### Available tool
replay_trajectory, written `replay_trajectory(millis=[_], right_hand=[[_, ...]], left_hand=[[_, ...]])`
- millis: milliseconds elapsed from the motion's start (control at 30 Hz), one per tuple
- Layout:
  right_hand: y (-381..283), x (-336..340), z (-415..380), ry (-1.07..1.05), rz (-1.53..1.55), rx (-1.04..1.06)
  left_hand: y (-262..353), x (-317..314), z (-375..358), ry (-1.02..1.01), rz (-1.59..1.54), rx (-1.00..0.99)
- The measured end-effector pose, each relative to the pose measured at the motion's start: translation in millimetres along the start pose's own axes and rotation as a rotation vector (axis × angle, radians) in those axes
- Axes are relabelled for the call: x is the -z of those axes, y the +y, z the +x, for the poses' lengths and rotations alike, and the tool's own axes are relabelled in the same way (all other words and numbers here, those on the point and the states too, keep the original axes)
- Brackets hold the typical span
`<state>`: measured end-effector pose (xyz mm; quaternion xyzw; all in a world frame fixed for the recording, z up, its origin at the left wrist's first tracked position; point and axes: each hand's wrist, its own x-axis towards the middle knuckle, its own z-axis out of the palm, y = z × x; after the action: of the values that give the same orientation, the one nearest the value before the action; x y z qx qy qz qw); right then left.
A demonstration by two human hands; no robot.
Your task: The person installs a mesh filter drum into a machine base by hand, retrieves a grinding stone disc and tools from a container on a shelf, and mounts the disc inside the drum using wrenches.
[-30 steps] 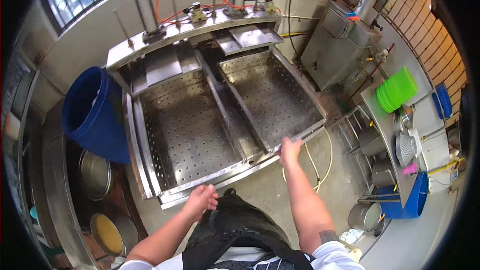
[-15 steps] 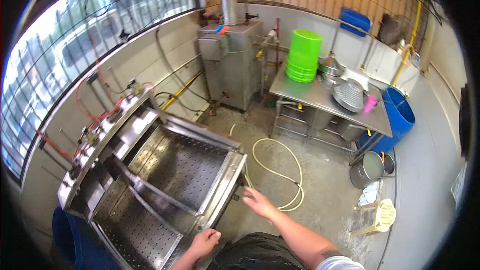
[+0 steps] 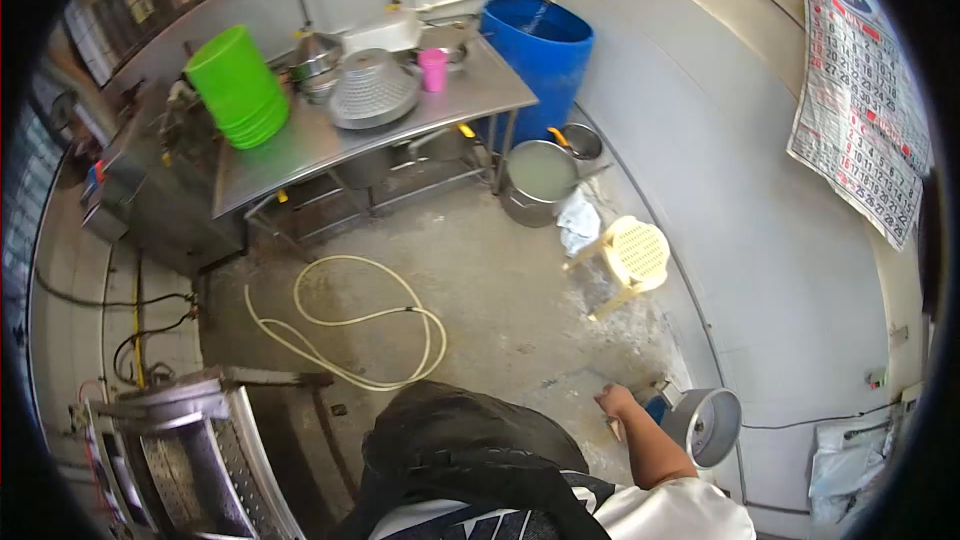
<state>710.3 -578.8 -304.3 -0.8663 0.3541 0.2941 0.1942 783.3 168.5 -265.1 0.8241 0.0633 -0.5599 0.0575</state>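
Both hands' pose I cannot tell; the right hand (image 3: 614, 401) is near a grey drum (image 3: 712, 428), mouth rightward.

A: Perforated metal unit (image 3: 248, 440)?
B: Lower end cut off by the bottom edge.
A: Wall calendar (image 3: 850, 80)?
B: Top cropped; smallest print illegible.
A: Vessels (image 3: 365, 169) beneath the steel table (image 3: 480, 88)?
B: Upper parts hidden by its top.
A: Blue item (image 3: 656, 408) near the right hand (image 3: 614, 402)?
B: Partly hidden; kind unclear.
A: That hand?
B: Blurred; finger detail indistinct.

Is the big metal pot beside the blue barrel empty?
Not empty: cloudy, pale liquid hides the bottom of the pot. Its depth I can't tell.
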Motion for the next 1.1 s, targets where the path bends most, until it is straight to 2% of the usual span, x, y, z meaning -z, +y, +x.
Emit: replay_trajectory(millis=[67,133,200,233,267,300,333,367,400,433,467,500,533,567,600,667,767,833,867,933,967,1033,1100], right_hand=[[9,13,12,0.046,0.124,-0.032],[-1,23,28,0.042,0.399,-0.152],[-21,26,46,-0.011,0.374,-0.137],[-31,31,59,-0.053,0.340,-0.097],[-38,29,74,-0.053,0.348,-0.116],[-46,27,86,-0.114,0.380,-0.113],[-52,27,100,-0.177,0.411,-0.111],[-58,38,110,-0.183,0.420,-0.137],[-66,53,118,-0.246,0.415,-0.176],[-68,72,127,-0.311,0.404,-0.211],[-62,86,143,-0.325,0.402,-0.226],[-53,94,166,-0.395,0.360,-0.189],[-47,104,187,-0.460,0.319,-0.149],[-47,131,201,-0.358,0.403,-0.140],[-36,144,231,-0.261,0.375,-0.125],[-31,194,278,-0.055,0.410,-0.160],[-44,275,353,0.151,0.516,-0.235],[-64,333,406,0.055,0.504,-0.210],[-67,340,442,0.040,0.488,-0.149],[-70,339,524,0.020,0.405,0.010],[-72,335,568,0.023,0.342,0.104],[-93,358,642,-0.073,0.265,0.168],[-116,376,716,0.007,0.339,0.137]], left_hand=[[37,44,13,-0.045,0.075,-0.035],[84,99,46,-0.065,0.199,-0.109],[145,163,88,-0.071,0.552,-0.283],[183,198,113,-0.037,0.822,-0.404],[220,233,142,0.049,0.926,-0.445],[254,273,168,0.177,0.609,-0.401],[305,308,178,0.428,0.085,-0.239],[350,346,205,0.589,0.000,-0.373],[405,383,217,0.715,0.022,-0.424],[465,425,219,0.682,0.013,-0.468],[518,454,233,0.800,0.024,-0.583],[575,484,236,0.837,-0.012,-0.702],[643,516,213,0.818,0.003,-0.697],[695,537,230,0.943,0.036,-0.808],[755,565,210,0.977,0.071,-0.981],[860,604,195,1.026,0.134,-1.135],[979,637,204,1.000,0.162,-1.123],[1043,654,227,0.965,0.192,-1.007],[1069,662,239,0.958,0.201,-0.998],[1106,680,267,0.983,0.212,-0.869],[1121,691,285,0.975,0.304,-0.740],[1148,704,318,1.147,0.289,-0.693],[1177,716,325,1.188,0.301,-0.581]])
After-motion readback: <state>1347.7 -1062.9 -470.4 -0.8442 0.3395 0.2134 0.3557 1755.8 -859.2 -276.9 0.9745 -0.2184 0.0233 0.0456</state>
